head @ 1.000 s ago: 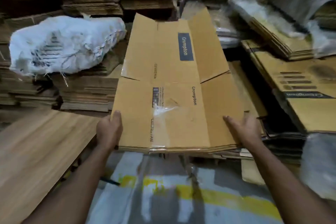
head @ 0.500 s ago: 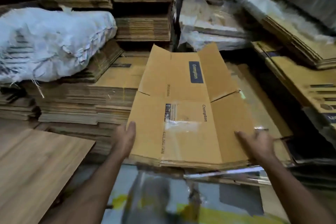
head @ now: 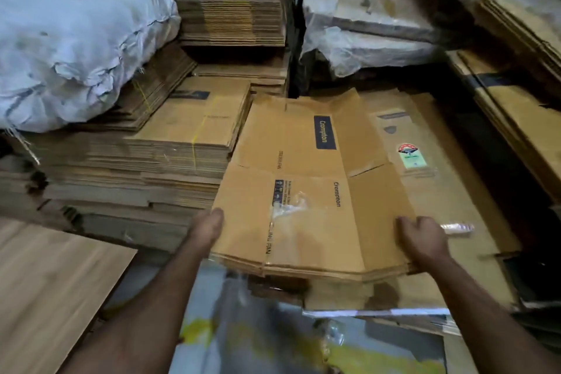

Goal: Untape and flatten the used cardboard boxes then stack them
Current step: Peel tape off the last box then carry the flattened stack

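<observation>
A flattened brown Crompton cardboard box with clear tape left on its near panel lies tilted over a low stack of flattened boxes. My left hand holds its near left edge, thumb on top, fingers hidden underneath. My right hand grips the near right edge, fingers curled over the cardboard. A loose strip of clear tape sticks out beside my right hand.
A tied bundle of flattened boxes sits at left, under a white woven sack. More cardboard piles and plastic-wrapped bundles stand behind. A wooden board lies at lower left. The floor shows yellow paint.
Both hands have carried the flattened box forward and down towards the low stack on the right. The view has tilted down and moved closer.
</observation>
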`<control>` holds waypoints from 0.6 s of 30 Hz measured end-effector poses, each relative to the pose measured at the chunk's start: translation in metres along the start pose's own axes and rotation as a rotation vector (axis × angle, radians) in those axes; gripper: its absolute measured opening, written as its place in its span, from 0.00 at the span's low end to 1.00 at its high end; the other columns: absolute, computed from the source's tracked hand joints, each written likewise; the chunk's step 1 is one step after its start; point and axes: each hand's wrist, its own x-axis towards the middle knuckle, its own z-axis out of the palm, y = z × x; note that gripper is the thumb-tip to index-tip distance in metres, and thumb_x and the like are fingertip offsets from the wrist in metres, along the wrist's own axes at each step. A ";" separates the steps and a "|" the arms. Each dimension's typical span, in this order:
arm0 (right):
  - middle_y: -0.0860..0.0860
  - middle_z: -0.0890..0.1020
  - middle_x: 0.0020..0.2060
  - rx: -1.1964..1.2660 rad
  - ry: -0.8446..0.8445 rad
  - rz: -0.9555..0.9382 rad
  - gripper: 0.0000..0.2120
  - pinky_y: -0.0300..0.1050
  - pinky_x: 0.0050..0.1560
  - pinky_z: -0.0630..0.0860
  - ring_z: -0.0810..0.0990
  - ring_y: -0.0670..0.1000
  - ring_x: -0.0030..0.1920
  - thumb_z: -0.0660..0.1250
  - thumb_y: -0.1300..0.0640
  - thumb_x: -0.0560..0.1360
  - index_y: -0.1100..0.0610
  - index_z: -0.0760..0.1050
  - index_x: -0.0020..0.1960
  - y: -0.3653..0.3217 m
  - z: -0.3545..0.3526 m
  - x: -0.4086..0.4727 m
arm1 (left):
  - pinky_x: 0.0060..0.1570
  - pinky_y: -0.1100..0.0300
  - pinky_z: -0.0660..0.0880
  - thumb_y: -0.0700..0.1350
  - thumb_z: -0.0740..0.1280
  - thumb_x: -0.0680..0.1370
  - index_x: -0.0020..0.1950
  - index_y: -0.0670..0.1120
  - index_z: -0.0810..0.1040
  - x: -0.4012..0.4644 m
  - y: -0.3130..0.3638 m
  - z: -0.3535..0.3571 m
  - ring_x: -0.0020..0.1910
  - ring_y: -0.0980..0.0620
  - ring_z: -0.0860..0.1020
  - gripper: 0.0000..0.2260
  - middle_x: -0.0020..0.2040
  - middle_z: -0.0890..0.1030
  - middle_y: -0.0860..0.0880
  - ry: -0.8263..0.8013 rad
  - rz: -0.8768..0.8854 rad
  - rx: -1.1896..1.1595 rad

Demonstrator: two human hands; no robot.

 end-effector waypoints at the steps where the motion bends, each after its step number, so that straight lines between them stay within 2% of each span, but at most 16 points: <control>1: 0.69 0.81 0.44 -0.011 -0.003 -0.004 0.21 0.52 0.44 0.72 0.80 0.67 0.48 0.63 0.46 0.78 0.63 0.74 0.40 0.003 0.005 0.003 | 0.38 0.57 0.68 0.48 0.60 0.82 0.42 0.40 0.77 0.004 -0.004 0.004 0.38 0.46 0.76 0.15 0.38 0.78 0.42 0.011 0.006 0.005; 3: 0.69 0.81 0.44 -0.037 -0.003 -0.021 0.21 0.52 0.44 0.72 0.80 0.67 0.48 0.61 0.44 0.79 0.62 0.73 0.40 0.004 0.012 0.010 | 0.38 0.56 0.67 0.47 0.61 0.82 0.40 0.40 0.76 0.011 -0.006 0.012 0.39 0.46 0.75 0.15 0.37 0.76 0.42 0.027 0.008 0.007; 6: 0.68 0.81 0.46 -0.078 -0.007 -0.014 0.23 0.51 0.44 0.72 0.79 0.67 0.49 0.62 0.45 0.79 0.67 0.77 0.46 -0.004 0.016 0.028 | 0.39 0.56 0.68 0.46 0.61 0.82 0.38 0.40 0.75 0.025 -0.002 0.016 0.40 0.45 0.75 0.15 0.36 0.76 0.44 0.052 0.016 -0.016; 9: 0.68 0.81 0.46 -0.081 -0.004 -0.050 0.23 0.53 0.47 0.74 0.79 0.68 0.49 0.62 0.46 0.80 0.68 0.78 0.48 -0.019 0.020 0.046 | 0.39 0.57 0.66 0.47 0.60 0.82 0.45 0.39 0.77 0.033 0.003 0.014 0.42 0.44 0.76 0.14 0.40 0.77 0.42 0.069 0.006 -0.004; 12: 0.69 0.81 0.48 -0.093 -0.015 -0.059 0.24 0.53 0.48 0.74 0.79 0.68 0.51 0.61 0.46 0.81 0.68 0.77 0.50 -0.028 0.028 0.058 | 0.38 0.57 0.66 0.50 0.58 0.83 0.50 0.41 0.76 0.044 0.014 0.016 0.42 0.44 0.75 0.13 0.43 0.77 0.41 0.032 -0.018 0.068; 14: 0.69 0.80 0.50 -0.093 -0.040 -0.041 0.24 0.54 0.50 0.74 0.79 0.68 0.52 0.60 0.46 0.81 0.69 0.76 0.50 -0.030 0.034 0.065 | 0.38 0.57 0.70 0.50 0.58 0.83 0.50 0.40 0.76 0.058 0.017 0.020 0.42 0.44 0.76 0.14 0.43 0.78 0.40 0.029 -0.032 0.093; 17: 0.70 0.80 0.52 -0.074 -0.133 0.010 0.24 0.54 0.52 0.74 0.78 0.68 0.54 0.60 0.46 0.82 0.69 0.76 0.51 -0.023 0.044 0.067 | 0.51 0.52 0.76 0.51 0.59 0.82 0.57 0.37 0.76 0.072 0.004 0.026 0.50 0.39 0.78 0.17 0.52 0.80 0.38 0.027 -0.061 0.085; 18: 0.69 0.80 0.52 -0.064 -0.156 0.020 0.24 0.54 0.53 0.74 0.78 0.68 0.55 0.60 0.46 0.82 0.69 0.76 0.51 -0.019 0.047 0.068 | 0.51 0.53 0.75 0.51 0.59 0.82 0.58 0.37 0.76 0.074 -0.002 0.029 0.50 0.40 0.78 0.17 0.53 0.80 0.38 0.014 -0.074 0.095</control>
